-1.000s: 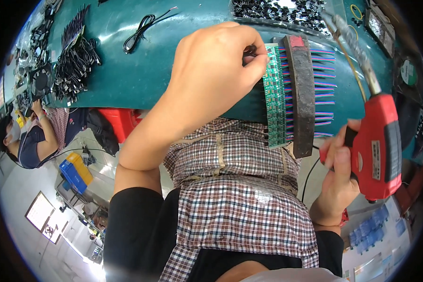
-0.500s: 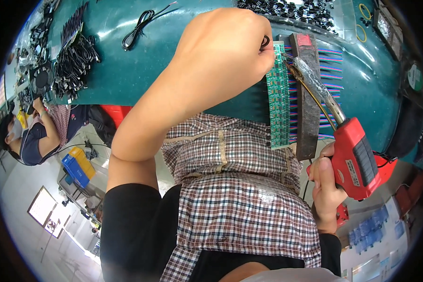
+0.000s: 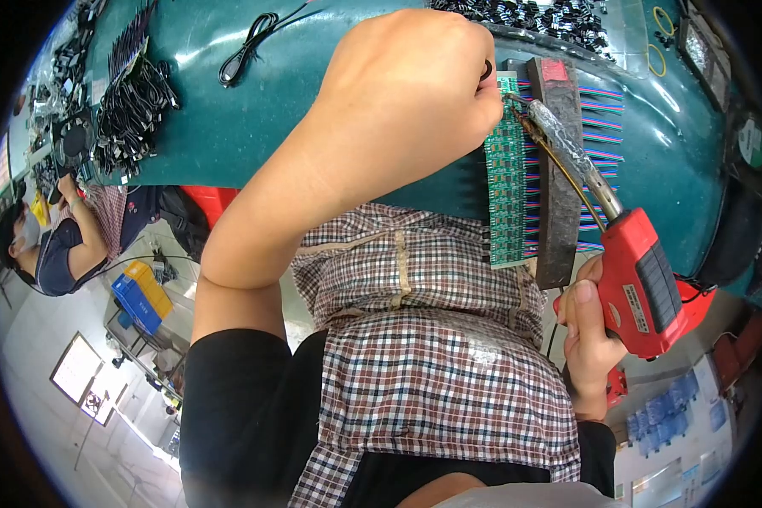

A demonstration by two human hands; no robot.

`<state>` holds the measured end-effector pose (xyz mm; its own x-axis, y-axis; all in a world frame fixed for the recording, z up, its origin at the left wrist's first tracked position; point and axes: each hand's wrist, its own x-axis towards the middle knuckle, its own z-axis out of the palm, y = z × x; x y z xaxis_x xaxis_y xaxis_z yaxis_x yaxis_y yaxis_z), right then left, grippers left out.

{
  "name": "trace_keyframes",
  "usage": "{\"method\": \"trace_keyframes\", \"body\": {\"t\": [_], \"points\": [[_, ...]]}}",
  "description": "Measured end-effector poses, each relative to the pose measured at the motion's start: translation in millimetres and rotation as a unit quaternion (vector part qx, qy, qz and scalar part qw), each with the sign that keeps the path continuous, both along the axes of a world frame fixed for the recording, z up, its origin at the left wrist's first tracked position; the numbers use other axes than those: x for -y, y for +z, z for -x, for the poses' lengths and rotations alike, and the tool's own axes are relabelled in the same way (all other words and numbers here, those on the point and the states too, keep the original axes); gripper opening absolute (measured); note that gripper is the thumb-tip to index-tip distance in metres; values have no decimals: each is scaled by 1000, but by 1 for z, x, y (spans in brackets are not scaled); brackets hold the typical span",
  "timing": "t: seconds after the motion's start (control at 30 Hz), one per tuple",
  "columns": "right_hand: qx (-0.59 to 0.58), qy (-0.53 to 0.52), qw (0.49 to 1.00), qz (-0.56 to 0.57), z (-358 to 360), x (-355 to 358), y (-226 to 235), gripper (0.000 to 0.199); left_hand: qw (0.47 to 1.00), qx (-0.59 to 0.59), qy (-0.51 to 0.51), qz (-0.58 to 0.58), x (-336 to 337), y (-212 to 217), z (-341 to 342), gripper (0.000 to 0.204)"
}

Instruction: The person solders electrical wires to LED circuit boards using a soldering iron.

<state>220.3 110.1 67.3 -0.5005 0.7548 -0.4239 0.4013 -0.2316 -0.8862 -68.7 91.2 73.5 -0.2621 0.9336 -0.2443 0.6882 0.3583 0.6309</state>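
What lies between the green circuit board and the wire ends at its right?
In the head view, a dark bar lies between the board and the wire ends; the soldering gun's barrel crosses over it.

Left of left-hand fingers [image 3: 485,112] — coiled black cable [image 3: 240,61]; lower left of them — red bin [image 3: 214,201], blue crate [image 3: 135,303], co-worker [image 3: 57,258]

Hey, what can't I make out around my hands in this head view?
In the head view:
Left hand: its own back hides most of its fingers and their grip.
Coloured wires: the dark bar covers their middle.
Soldering tool: its tip is too small to tell whether it touches the circuit board.
Black parts: cut off by the top edge.
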Motion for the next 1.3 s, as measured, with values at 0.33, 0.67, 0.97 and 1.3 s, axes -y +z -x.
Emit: {"method": "trace_keyframes", "body": {"t": [0.33, 0.67, 0.97, 1.3], "points": [[-24, -14, 999, -39, 6, 1, 4, 11, 1000, -7, 9, -1, -1, -2, -1, 21], [-40, -9, 999, -30, 2, 0, 2, 10, 1000, -11, 16, 4, -1, 0, -4, 21], [-6, 3, 1000, -31, -13, 1, 2, 20, 999, -19, 2, 28, 1, -11, -7, 16], [2, 69, 994, -84, -18, -2, -6, 15, 960, -161, 13, -227, 12, -40, -16, 14]]}}
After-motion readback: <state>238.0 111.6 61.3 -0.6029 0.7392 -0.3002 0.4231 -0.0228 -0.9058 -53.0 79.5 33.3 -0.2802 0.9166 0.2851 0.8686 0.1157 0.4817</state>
